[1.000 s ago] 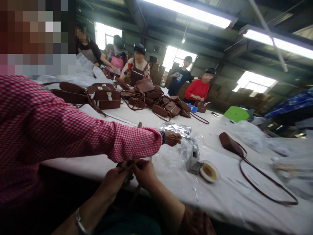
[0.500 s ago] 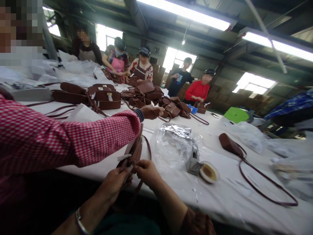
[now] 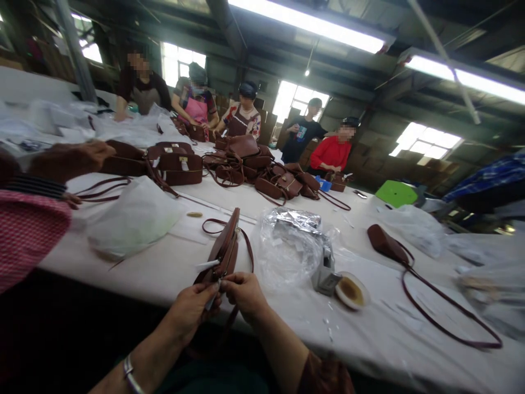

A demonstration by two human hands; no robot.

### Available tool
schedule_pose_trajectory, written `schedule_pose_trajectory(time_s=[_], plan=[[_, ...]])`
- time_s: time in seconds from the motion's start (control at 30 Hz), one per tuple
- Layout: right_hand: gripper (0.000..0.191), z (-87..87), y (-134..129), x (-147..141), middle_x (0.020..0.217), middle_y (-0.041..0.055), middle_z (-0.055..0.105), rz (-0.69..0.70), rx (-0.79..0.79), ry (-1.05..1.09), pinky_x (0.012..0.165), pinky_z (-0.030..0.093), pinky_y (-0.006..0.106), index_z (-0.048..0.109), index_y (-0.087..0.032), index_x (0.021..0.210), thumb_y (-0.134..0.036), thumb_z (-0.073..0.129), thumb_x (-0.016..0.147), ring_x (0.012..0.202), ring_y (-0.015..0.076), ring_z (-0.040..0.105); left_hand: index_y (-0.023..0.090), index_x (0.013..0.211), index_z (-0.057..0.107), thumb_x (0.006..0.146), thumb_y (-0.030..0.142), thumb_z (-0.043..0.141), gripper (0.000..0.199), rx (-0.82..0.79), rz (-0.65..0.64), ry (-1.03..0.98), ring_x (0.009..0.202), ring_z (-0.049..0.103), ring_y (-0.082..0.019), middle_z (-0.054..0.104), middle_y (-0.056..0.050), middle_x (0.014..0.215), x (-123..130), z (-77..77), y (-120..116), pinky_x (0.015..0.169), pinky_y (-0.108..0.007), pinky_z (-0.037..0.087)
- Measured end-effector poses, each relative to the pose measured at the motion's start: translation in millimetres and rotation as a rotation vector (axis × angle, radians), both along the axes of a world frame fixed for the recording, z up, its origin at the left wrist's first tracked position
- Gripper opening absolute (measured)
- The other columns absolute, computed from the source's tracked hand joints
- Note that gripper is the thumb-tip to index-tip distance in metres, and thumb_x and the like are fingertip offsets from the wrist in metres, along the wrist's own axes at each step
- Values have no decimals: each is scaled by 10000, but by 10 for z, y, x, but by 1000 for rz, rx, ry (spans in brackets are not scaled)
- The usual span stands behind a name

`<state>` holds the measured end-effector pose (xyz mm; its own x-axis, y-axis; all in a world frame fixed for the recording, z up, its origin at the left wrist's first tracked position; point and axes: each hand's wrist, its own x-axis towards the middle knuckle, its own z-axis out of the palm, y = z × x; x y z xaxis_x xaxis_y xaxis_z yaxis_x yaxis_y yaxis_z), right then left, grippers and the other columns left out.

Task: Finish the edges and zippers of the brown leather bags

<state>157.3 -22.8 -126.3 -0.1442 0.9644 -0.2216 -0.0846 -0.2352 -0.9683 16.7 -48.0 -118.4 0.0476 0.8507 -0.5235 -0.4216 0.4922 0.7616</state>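
A brown handbag (image 3: 225, 249) stands on its narrow side at the table's front edge, its zipper edge up and a thin strap looping beside it. My left hand (image 3: 196, 306) is closed on its near end, with a small pale tag (image 3: 210, 302) hanging by the fingers. Thumb and fingers of my right hand (image 3: 245, 293) pinch at the same end, close to the zipper; the small piece between them is too tiny to name. A white paper strip (image 3: 207, 265) sticks out from the bag's left side.
Right of the bag are crumpled clear plastic (image 3: 283, 251), a grey tape dispenser (image 3: 327, 273) and a round dish (image 3: 350, 291) of brown stuff. Brown bags (image 3: 246, 158) are piled farther back. At left, a co-worker's checked sleeve (image 3: 33, 235) and hand reach over the table. Several people work beyond.
The co-worker's checked arm, which reached across in front of me, has drawn back to the left, uncovering a white plastic bag and the handbag's far end. My hands stay almost in place.
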Motion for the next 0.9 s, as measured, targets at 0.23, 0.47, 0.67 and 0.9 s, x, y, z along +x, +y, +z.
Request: schedule_pose_trajectory(time_s=[0.23, 0.47, 0.67, 0.9], plan=[[265, -3, 0, -15, 487, -27, 578, -11, -27, 12, 431, 260, 217, 702, -114, 673, -361, 769, 604, 412, 52, 397, 103, 803, 684, 600, 337, 847, 351, 26, -16, 27, 592, 613, -125, 670, -36, 656, -8, -36, 5, 566, -252, 535], [237, 23, 4, -33, 454, -38, 547, -32, -47, -5, 409, 264, 212, 675, -115, 650, -330, 757, 593, 393, 58, 405, 95, 823, 688, 615, 352, 846, 367, 34, -17, 34, 609, 616, -127, 670, -43, 665, 1, -32, 10, 575, -246, 536], [283, -8, 12, -23, 456, -34, 553, -19, -85, 64, 405, 272, 208, 663, -113, 667, -346, 784, 564, 385, 59, 411, 99, 795, 714, 575, 323, 882, 356, 1, -54, -58, 607, 626, -122, 687, -59, 693, -51, -32, 14, 563, -224, 523], [194, 20, 42, -23, 470, -34, 561, -9, -69, -88, 411, 279, 208, 713, -110, 707, -282, 729, 618, 392, 58, 394, 99, 788, 729, 544, 426, 880, 435, 22, -118, -16, 632, 622, -127, 699, -75, 730, -91, -11, 21, 579, -225, 505]])
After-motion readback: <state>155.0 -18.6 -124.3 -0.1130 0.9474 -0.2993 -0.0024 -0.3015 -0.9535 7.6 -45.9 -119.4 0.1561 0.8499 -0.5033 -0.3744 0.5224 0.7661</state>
